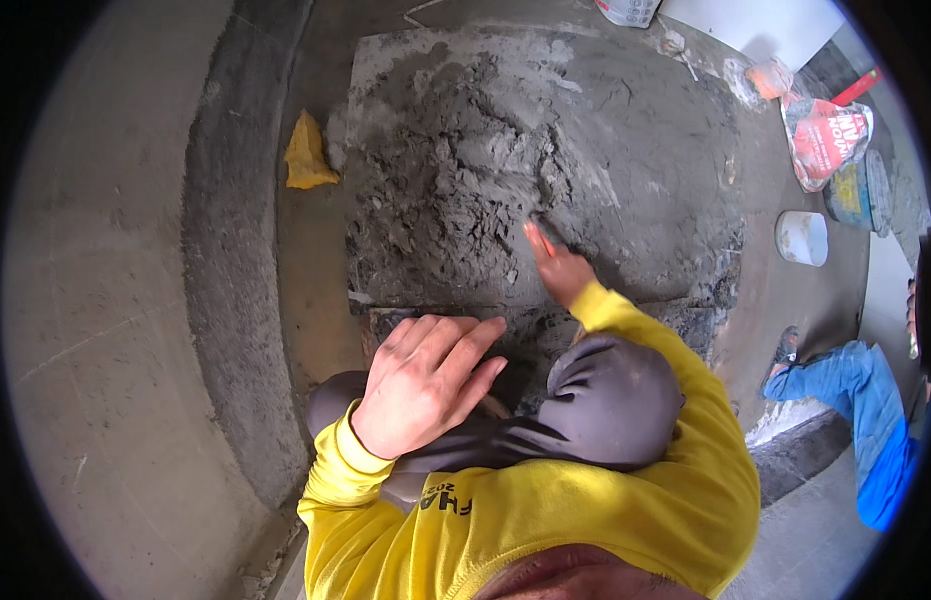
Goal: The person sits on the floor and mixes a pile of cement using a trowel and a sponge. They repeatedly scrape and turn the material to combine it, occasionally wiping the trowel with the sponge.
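My right hand (pixel 561 268) grips the orange-edged handle of a tool, probably a trowel, whose blade is blurred against the mortar. Grey wet mortar (pixel 465 187) lies heaped and broken up on a flat board (pixel 660 150) on the floor, with a thinner smear to the right. Above my left knee, near the board's closer edge, my left hand (pixel 428 375) is raised with its back up and its fingers loosely bent, holding nothing.
A yellow crumpled piece (pixel 308 154) lies left of the board. At right are a white bucket (pixel 801 238), a red and white bag (pixel 825 139) and a blue container (pixel 855 195). Another person's jean-clad leg (pixel 840 382) is at far right. A plastered wall (pixel 120 262) stands left.
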Demonstrator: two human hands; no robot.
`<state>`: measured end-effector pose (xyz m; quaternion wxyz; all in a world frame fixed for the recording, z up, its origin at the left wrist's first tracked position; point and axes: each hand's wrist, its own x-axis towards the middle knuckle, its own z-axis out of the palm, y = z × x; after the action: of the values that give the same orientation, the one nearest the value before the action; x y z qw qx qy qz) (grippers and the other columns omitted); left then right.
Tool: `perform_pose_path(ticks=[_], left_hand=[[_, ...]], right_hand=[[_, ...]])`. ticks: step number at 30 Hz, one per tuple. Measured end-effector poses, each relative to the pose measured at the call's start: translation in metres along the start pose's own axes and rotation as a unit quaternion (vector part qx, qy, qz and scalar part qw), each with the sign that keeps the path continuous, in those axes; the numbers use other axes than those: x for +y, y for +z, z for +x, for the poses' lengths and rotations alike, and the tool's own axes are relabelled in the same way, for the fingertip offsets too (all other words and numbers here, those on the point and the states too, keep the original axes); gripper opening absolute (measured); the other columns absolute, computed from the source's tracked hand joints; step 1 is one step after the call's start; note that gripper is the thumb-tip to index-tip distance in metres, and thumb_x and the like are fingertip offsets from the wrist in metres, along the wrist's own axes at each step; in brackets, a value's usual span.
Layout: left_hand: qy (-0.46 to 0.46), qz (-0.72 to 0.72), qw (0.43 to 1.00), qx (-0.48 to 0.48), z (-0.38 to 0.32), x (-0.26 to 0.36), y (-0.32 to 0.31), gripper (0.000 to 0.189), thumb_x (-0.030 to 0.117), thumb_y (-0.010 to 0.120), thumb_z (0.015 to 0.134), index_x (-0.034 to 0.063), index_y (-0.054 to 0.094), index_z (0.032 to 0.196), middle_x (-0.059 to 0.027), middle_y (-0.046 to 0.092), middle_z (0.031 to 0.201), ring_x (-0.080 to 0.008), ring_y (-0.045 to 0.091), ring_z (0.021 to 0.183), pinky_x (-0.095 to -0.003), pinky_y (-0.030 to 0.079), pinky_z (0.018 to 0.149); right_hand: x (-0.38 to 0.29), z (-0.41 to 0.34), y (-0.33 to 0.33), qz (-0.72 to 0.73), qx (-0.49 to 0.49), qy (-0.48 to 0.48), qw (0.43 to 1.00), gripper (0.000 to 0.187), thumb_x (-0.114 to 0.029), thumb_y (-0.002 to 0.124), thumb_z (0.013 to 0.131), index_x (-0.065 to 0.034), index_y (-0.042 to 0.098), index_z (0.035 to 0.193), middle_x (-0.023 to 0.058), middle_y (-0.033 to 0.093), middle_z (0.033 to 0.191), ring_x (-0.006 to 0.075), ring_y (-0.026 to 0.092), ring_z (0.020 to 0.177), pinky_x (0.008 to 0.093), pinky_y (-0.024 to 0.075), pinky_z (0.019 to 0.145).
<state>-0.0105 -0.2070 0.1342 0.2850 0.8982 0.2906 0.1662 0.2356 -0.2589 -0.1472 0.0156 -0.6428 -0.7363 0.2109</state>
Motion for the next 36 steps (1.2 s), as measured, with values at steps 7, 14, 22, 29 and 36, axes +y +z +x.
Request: perform_pose_path(ticks=[7,14,22,29,36], left_hand=[[0.003,0.005,1.000,-0.004,0.004,0.001,-0.001,0.038,0.010,0.077,0.077,0.0033,0.065,0.112,-0.0100,0.066,0.098,-0.0267,0.063,0.082,-0.0362,0.049,0.072],[-0.047,-0.009,0.999,0.002,-0.001,0.000,-0.003,0.036,0.005,0.076,0.076,0.0020,0.065,0.110,-0.0116,0.068,0.099,-0.0292,0.065,0.085,-0.0383,0.051,0.074],[-0.015,0.002,1.000,-0.011,0.009,0.007,-0.006,0.037,0.007,0.077,0.076,0.0024,0.065,0.110,-0.0105,0.067,0.099,-0.0273,0.064,0.082,-0.0366,0.050,0.072],[-0.033,0.033,0.999,-0.001,0.002,0.001,-0.007,0.039,0.008,0.078,0.075,0.0033,0.065,0.112,-0.0098,0.066,0.098,-0.0265,0.064,0.081,-0.0360,0.050,0.072],[0.001,0.015,1.000,-0.007,0.014,-0.007,0.005,0.036,0.011,0.076,0.079,0.0042,0.065,0.113,-0.0096,0.066,0.094,-0.0266,0.064,0.081,-0.0355,0.050,0.071]], right_hand=[[0.019,-0.020,-0.053,0.244,0.047,0.022,0.968,0.069,0.000,0.052,0.088,-0.0170,0.034,0.152,0.0124,0.062,0.068,0.0309,0.056,0.050,0.0427,0.0493,0.055],[0.027,-0.098,-0.066,0.789,0.032,0.316,0.526,0.061,-0.007,0.054,0.096,-0.0162,0.032,0.152,-0.0016,0.045,0.066,0.0075,0.040,0.043,0.0261,0.0349,0.037],[0.067,0.089,-0.077,0.742,-0.125,0.180,0.633,0.059,-0.009,0.057,0.091,-0.0128,0.039,0.147,-0.0008,0.054,0.070,0.0076,0.048,0.048,0.0254,0.0389,0.039],[0.003,0.058,-0.034,0.131,0.023,-0.013,0.991,0.077,0.000,0.049,0.084,0.0019,0.016,0.153,0.0301,0.055,0.130,0.0327,0.069,0.067,0.0457,0.0582,0.061],[-0.012,0.096,-0.062,-0.022,-0.007,-0.003,1.000,0.070,-0.010,0.047,0.093,0.0006,0.013,0.153,0.0263,0.069,0.089,0.0400,0.068,0.068,0.0501,0.0559,0.059]])
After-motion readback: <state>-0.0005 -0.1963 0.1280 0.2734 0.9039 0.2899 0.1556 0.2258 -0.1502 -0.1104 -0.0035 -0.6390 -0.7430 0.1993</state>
